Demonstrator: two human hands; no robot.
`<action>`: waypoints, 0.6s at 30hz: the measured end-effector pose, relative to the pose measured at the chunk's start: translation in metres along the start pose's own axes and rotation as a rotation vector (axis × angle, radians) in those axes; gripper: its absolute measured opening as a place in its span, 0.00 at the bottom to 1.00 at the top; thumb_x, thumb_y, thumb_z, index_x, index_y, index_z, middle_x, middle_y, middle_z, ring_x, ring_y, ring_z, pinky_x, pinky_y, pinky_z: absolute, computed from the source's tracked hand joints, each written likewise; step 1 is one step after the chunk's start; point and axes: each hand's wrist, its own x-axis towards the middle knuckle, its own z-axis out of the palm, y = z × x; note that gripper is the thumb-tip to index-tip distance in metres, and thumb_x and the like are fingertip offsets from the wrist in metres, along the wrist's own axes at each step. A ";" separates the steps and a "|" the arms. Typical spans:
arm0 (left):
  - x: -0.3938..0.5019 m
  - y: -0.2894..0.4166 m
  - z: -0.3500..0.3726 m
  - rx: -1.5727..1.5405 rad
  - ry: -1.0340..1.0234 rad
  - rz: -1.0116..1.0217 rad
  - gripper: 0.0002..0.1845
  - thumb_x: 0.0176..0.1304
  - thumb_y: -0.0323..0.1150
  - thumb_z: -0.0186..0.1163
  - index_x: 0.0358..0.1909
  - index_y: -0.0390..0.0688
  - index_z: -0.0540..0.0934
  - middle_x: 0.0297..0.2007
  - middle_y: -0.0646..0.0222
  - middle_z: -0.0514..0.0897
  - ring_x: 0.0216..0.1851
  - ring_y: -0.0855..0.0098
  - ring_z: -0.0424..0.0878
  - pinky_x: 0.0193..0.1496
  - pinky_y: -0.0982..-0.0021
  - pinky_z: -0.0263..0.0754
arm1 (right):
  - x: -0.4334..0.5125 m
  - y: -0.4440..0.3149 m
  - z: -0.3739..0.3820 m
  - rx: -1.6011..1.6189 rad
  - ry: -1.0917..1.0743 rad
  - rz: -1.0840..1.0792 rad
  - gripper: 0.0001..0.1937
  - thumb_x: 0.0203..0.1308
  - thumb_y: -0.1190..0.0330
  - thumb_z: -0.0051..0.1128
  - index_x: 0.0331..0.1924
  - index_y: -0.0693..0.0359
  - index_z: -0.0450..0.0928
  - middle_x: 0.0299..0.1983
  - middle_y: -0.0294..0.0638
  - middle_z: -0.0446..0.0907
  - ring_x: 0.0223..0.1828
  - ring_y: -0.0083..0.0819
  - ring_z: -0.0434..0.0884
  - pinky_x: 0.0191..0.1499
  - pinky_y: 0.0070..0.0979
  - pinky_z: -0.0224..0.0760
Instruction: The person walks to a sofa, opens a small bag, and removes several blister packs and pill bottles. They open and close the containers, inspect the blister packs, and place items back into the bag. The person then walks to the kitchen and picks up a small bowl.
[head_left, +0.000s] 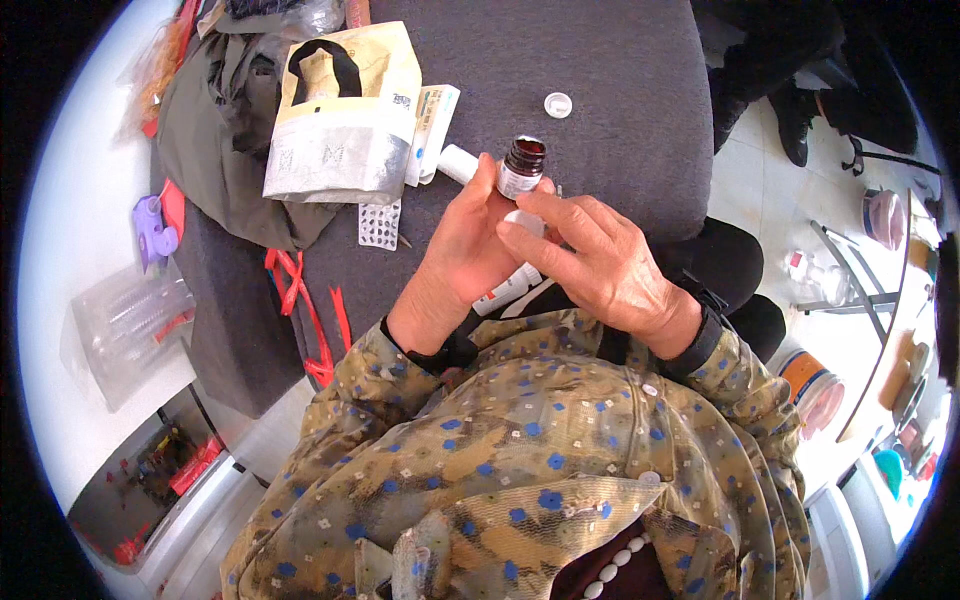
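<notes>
My left hand (469, 255) holds a small brown glass medicine bottle (520, 180) upright between thumb and fingers. The bottle has a white label, and its threaded neck is uncapped. My right hand (600, 262) comes in from the right, just below the bottle. Its thumb and forefinger pinch a small white round piece (526, 222) over the left palm; whether it is a cap cannot be told. Beneath my hands a white plastic bottle (506, 291) lies in my lap, partly covered. A white cap (558, 105) lies inside up on the grey couch (630, 67) beyond the bottle.
To the left stand a paper bag (341, 150) with a black handle, a medicine box (433, 135), a white bottle (456, 163) and a blister pack (379, 225). Red ribbon (319, 330) hangs at the couch edge. A person's dark shoe (793, 135) shows on the floor.
</notes>
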 end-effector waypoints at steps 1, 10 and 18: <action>0.000 0.000 0.000 -0.038 0.031 -0.031 0.20 0.67 0.50 0.43 0.45 0.45 0.72 0.40 0.66 0.78 0.40 0.69 0.77 0.43 0.64 0.72 | 0.000 -0.001 0.001 0.005 0.012 0.034 0.21 0.41 0.72 0.54 0.46 0.57 0.74 0.47 0.43 0.70 0.38 0.39 0.76 0.37 0.29 0.74; -0.009 0.007 0.009 0.613 0.066 0.266 0.19 0.63 0.36 0.54 0.55 0.44 0.68 0.34 0.68 0.75 0.27 0.80 0.69 0.26 0.80 0.65 | 0.002 0.017 -0.014 1.596 0.398 1.249 0.17 0.65 0.71 0.42 0.52 0.76 0.66 0.49 0.53 0.73 0.50 0.38 0.75 0.56 0.29 0.68; -0.010 0.013 0.011 1.443 0.129 0.526 0.20 0.58 0.29 0.59 0.54 0.41 0.70 0.36 0.77 0.72 0.28 0.85 0.67 0.30 0.84 0.63 | 0.001 0.016 -0.002 1.804 0.345 1.169 0.15 0.64 0.70 0.43 0.50 0.73 0.70 0.48 0.49 0.74 0.49 0.35 0.75 0.57 0.29 0.66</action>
